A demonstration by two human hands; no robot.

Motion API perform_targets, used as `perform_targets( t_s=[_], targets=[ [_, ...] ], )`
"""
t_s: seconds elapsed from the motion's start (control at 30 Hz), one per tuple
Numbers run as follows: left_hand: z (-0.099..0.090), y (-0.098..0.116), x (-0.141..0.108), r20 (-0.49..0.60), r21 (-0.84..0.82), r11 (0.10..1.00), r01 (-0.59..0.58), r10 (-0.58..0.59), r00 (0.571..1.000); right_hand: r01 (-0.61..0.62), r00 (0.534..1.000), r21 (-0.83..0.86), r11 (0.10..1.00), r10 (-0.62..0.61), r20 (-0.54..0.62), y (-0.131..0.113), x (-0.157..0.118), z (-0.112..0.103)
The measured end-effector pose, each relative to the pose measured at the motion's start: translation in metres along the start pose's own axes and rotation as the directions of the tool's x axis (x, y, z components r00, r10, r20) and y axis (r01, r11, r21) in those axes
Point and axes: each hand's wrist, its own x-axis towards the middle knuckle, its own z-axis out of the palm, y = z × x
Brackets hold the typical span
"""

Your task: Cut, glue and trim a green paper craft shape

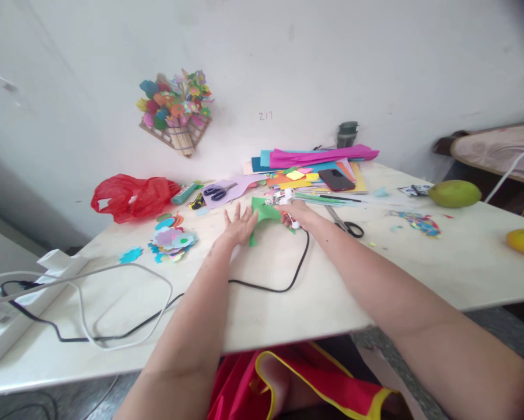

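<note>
A piece of green paper (267, 211) with a curved lower edge lies in front of me. At its left side is my left hand (241, 224), fingers spread and palm down, touching or just over the edge. My right hand (293, 214) is closed round a white glue gun (286, 196), whose front end reaches over the paper's upper right. Fingers hide part of its body. From it a black cord (271, 289) loops back across the table to the left.
Scissors (345, 223) lie right of my right hand, purple-handled scissors (216, 191) beyond my left. Cut paper flowers (172, 239) are piled at left, near a red plastic bag (131, 197). A phone (336, 179) rests among coloured sheets; a power strip (30, 300) lines the left edge.
</note>
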Motion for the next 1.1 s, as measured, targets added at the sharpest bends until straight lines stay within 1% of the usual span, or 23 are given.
perform_targets(
  t_s=[0.03,0.07,0.1,0.17,0.2,0.27,0.37,0.5,0.57,0.6,0.67,0.73,0.8,0.87,0.93,0.97,1.0,1.03,1.1],
  targets=[
    [-0.002,-0.005,0.002,-0.060,-0.055,0.998,0.028,-0.031,0.998,0.000,1.000,0.004,1.000,0.000,-0.005,-0.001,-0.001,0.000],
    [-0.003,-0.010,0.005,-0.111,-0.140,0.987,0.084,-0.100,0.989,-0.001,1.000,0.007,1.000,0.001,-0.013,-0.002,-0.002,-0.001],
    [-0.005,-0.014,0.006,-0.142,-0.236,0.963,0.132,-0.169,0.975,-0.002,1.000,0.011,1.000,0.002,-0.020,-0.003,-0.003,-0.001],
    [-0.008,-0.018,0.008,-0.182,-0.385,0.906,0.178,-0.263,0.947,0.000,0.999,0.021,1.000,0.001,-0.034,-0.006,-0.005,-0.001],
    [-0.009,-0.018,0.008,-0.193,-0.429,0.885,0.183,-0.288,0.938,0.006,0.999,0.030,1.000,-0.004,-0.040,-0.007,-0.006,-0.001],
    [-0.009,-0.018,0.006,-0.202,-0.465,0.867,0.180,-0.302,0.932,0.023,0.998,0.055,0.998,-0.020,-0.055,-0.010,-0.007,-0.001],
    [-0.008,-0.015,0.002,-0.160,-0.525,0.829,0.194,-0.320,0.934,0.051,0.996,0.098,0.994,-0.044,-0.080,-0.014,-0.010,-0.001],
    [-0.007,-0.008,-0.002,-0.058,-0.697,0.680,0.227,-0.370,0.927,0.094,0.992,0.134,0.986,-0.082,-0.092,-0.020,-0.014,0.002],
    [-0.009,-0.004,-0.004,0.004,-0.733,0.629,0.259,-0.377,0.926,0.105,0.992,0.157,0.982,-0.093,-0.084,-0.021,-0.015,0.005],
    [-0.011,-0.003,-0.005,0.024,-0.741,0.619,0.260,-0.362,0.932,0.105,0.993,0.167,0.980,-0.093,-0.075,-0.021,-0.015,0.006],
    [-0.014,-0.001,-0.005,0.046,-0.742,0.628,0.236,-0.303,0.952,0.094,0.995,0.168,0.981,-0.086,-0.054,-0.020,-0.014,0.008],
    [-0.015,-0.002,-0.005,0.040,-0.703,0.678,0.216,-0.266,0.963,0.066,0.997,0.139,0.988,-0.061,-0.038,-0.016,-0.011,0.010],
    [-0.015,-0.003,-0.003,-0.009,-0.622,0.754,0.213,-0.279,0.960,0.032,0.999,0.106,0.994,-0.030,-0.024,-0.011,-0.009,0.011],
    [-0.013,-0.004,0.000,-0.094,-0.544,0.812,0.211,-0.309,0.947,0.012,1.000,0.089,0.996,-0.010,-0.017,-0.008,-0.006,0.011],
    [-0.011,-0.004,0.003,-0.145,-0.532,0.821,0.206,-0.329,0.933,0.012,1.000,0.081,0.997,-0.011,-0.017,-0.006,-0.005,0.012],
    [-0.010,-0.004,0.004,-0.147,-0.568,0.797,0.203,-0.342,0.928,0.012,1.000,0.077,0.997,-0.010,-0.020,-0.005,-0.005,0.012],
    [-0.010,-0.004,0.005,-0.134,-0.628,0.751,0.202,-0.360,0.923,0.011,1.000,0.074,0.997,-0.010,-0.020,-0.006,-0.006,0.013],
    [-0.010,-0.005,0.005,-0.113,-0.701,0.685,0.199,-0.382,0.917,0.010,1.000,0.072,0.997,-0.009,-0.018,-0.006,-0.006,0.013],
    [-0.010,-0.007,0.004,-0.070,-0.836,0.518,0.180,-0.426,0.902,0.006,1.000,0.071,0.997,-0.005,-0.008,-0.007,-0.008,0.013]
  ],
)
